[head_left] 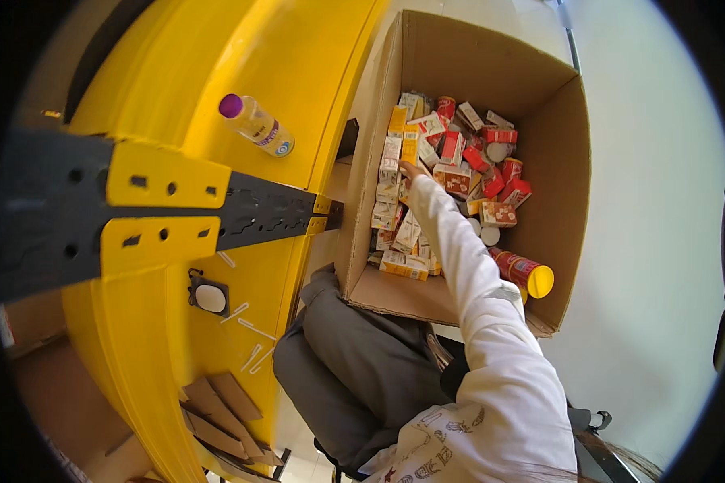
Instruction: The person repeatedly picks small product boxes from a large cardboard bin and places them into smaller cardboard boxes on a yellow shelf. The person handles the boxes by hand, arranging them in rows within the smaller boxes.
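My right hand [412, 172] reaches down into a large cardboard box [532, 241]. Its fingers are closed at the edge of a small white carton [390, 156], which lies against the box's left wall. Right above the hand is a yellow carton [411, 143]. Around it lies a loose pile of small cartons, among them a red-and-white carton [452, 148] and a brown-and-white carton [498, 214]. A red canister with a yellow lid [524, 270] rests by the box's near right corner. My left hand is out of view.
A yellow metal shelf [298, 105] stands left of the box, with a dark perforated post [258, 208] across it. On it are a clear bottle with a purple cap [258, 126], a small black-and-white object [209, 297], white strips [255, 328] and cardboard pieces [221, 414].
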{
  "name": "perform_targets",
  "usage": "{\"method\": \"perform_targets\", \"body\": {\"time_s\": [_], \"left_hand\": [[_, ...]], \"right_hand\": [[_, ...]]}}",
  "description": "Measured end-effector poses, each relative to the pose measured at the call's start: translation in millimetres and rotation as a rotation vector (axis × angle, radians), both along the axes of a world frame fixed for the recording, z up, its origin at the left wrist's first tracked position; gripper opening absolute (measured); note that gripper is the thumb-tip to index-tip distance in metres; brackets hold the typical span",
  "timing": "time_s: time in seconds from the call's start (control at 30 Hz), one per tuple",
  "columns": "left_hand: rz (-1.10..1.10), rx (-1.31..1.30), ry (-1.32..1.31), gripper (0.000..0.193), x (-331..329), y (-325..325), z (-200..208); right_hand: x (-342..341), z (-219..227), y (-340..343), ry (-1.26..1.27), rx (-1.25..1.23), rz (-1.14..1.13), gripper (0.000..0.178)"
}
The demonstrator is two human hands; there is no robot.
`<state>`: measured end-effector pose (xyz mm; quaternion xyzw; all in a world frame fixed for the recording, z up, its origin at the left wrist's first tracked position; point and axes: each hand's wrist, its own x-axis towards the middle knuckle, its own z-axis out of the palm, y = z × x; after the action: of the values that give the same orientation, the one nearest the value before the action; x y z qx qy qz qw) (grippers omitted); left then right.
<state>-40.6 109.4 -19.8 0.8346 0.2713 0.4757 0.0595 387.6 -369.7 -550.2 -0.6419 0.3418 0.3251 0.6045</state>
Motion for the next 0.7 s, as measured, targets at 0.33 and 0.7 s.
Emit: {"method": "perform_targets", "body": {"time_s": [0.33, 0.7], "left_hand": [[0.010, 0.040, 0.040, 0.067, -1, 5, 5], [-0.067, 0.013, -0.021, 0.067, -32, -12, 17]], "right_hand": [[9, 41, 71, -0.167, -0.578, 0.202, 0.075], [-50, 125, -8, -0.271, 0.363, -0.199, 0.045]]}}
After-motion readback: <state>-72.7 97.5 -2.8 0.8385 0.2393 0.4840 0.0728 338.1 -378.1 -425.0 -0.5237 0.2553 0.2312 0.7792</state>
